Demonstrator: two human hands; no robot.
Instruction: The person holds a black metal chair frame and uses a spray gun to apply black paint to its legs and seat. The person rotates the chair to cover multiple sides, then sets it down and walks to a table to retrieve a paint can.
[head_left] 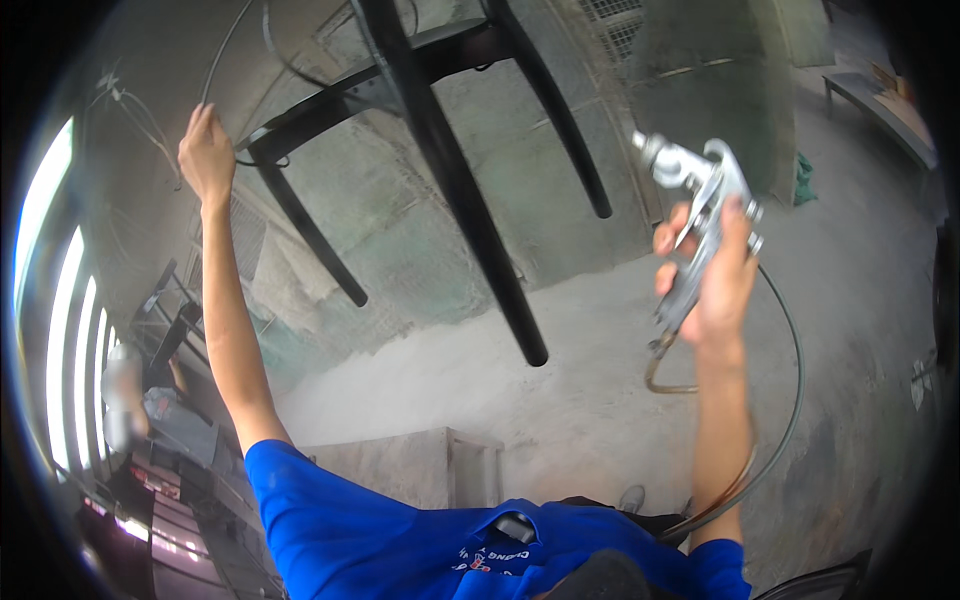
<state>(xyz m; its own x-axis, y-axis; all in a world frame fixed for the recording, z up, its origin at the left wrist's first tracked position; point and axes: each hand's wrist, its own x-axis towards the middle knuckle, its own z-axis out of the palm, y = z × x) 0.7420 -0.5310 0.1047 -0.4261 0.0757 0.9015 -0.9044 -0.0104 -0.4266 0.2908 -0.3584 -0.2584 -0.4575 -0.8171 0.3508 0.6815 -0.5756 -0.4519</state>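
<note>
Black legged frame (455,170) is up in the air. Right of the frame, silver spray gun (712,205) with trailing hose (801,370) sits in the right hand (725,290), fingers curled round it; at the frame's left end, the left hand (207,155) pinches a thin dark line (226,38) between bunched fingertips.

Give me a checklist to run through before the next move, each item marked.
1. Spray gun gripped: ok, in the right hand.
2. Left hand secure on the wire: cannot tell; fingertips meet it, grip unclear.
3. Gun apart from the black frame: ok, a gap shows.
4. Hose off the frame: ok, it loops beside the right forearm.
5. Gloves on: not ok, both hands bare.
</note>
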